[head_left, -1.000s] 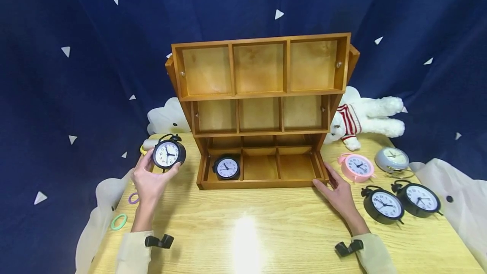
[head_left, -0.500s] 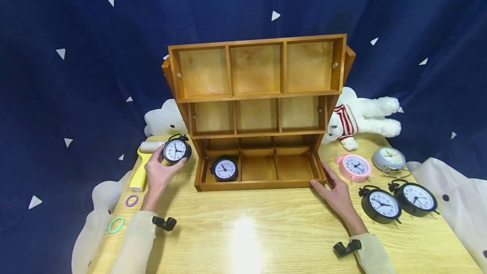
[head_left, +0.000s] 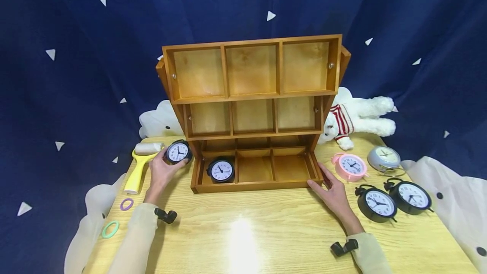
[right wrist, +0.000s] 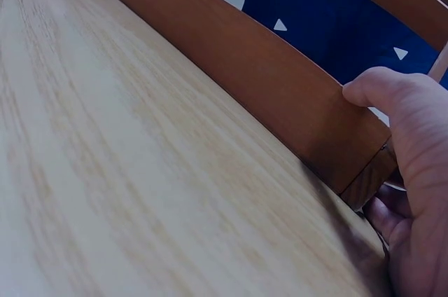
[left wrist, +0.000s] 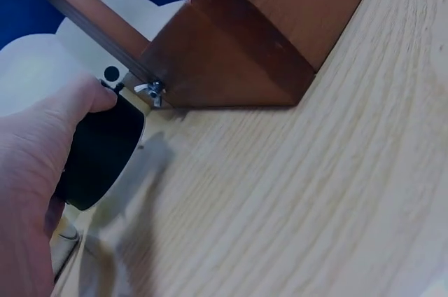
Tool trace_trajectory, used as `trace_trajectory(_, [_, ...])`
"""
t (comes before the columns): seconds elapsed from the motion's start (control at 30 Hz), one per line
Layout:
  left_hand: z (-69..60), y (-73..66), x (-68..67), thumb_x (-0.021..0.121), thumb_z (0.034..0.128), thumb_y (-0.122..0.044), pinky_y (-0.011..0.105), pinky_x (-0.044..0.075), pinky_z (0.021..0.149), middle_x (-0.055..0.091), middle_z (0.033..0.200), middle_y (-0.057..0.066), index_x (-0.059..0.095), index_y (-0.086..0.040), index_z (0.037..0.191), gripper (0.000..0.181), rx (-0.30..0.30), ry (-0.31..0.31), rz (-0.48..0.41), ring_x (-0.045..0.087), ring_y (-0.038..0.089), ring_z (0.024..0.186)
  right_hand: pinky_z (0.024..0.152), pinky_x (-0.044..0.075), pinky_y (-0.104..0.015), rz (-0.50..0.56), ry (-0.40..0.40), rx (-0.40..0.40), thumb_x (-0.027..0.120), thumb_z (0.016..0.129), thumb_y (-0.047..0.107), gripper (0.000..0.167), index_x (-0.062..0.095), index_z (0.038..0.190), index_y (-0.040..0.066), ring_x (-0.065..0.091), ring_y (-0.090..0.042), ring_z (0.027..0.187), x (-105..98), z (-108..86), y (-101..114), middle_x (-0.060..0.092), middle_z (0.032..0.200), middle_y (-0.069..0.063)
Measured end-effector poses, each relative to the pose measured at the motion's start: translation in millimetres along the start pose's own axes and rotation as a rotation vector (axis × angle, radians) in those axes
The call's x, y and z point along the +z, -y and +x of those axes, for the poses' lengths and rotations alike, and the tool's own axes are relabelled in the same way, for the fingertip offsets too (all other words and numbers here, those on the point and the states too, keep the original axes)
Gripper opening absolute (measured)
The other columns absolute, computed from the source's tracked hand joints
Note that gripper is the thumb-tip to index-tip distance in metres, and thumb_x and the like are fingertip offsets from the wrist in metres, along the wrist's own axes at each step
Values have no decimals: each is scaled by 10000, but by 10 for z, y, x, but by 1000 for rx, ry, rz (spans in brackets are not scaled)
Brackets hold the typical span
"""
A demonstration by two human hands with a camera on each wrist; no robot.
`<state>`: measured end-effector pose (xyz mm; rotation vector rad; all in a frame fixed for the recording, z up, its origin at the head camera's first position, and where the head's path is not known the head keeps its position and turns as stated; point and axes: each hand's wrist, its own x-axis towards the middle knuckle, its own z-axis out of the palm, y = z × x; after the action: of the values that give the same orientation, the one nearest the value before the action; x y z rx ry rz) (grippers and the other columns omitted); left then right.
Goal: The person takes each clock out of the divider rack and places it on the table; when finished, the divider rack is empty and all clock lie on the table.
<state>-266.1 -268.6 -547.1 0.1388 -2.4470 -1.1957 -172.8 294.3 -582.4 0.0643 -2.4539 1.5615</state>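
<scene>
Left of the tiered wooden shelf (head_left: 253, 186), my left hand (head_left: 161, 174) holds a round black alarm clock (head_left: 177, 152), its white dial facing up toward the head camera. In the left wrist view the black clock body (left wrist: 101, 146) is between thumb and fingers, close to the shelf's side panel (left wrist: 245, 52), with a shadow on the table beside it. A second black clock (head_left: 221, 170) sits in the bottom tier's left compartment. My right hand (head_left: 335, 195) grips the bottom tier's front right corner, thumb on the front board (right wrist: 280, 94); some fingers are partly hidden.
On the right lie a pink clock (head_left: 349, 166), a grey clock (head_left: 383, 158) and two black clocks, one here (head_left: 377, 203). A white plush toy (head_left: 361, 118) lies behind them. At left are a yellow-handled roller (head_left: 135, 176), a purple ring (head_left: 127, 204) and a green ring (head_left: 110, 229).
My left hand has carried the black clock rightward, closer to the shelf's left side, uncovering the yellow-handled roller. My right hand stays at the shelf corner. The head view has shifted slightly.
</scene>
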Motion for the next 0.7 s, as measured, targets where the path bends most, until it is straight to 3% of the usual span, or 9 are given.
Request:
trace_trajectory(0.53, [52,73,0,939,769,-204,578,529,996,662,1228,336,590,112,1333,735,3,137,77,633,469,1135,982,371,9,15,8,-2,801,948,187,741,445,1598,167,432,-381,1447,6,-21,27,434,1619,-148])
trace_trajectory(0.7, [77,56,-35,903,813,-190,577,482,1091,606,1346,355,539,123,1406,763,-16,182,68,585,487,1247,988,360,9,21,15,-1,799,947,165,748,436,1601,152,422,-408,1450,-7,-18,35,425,1619,-174])
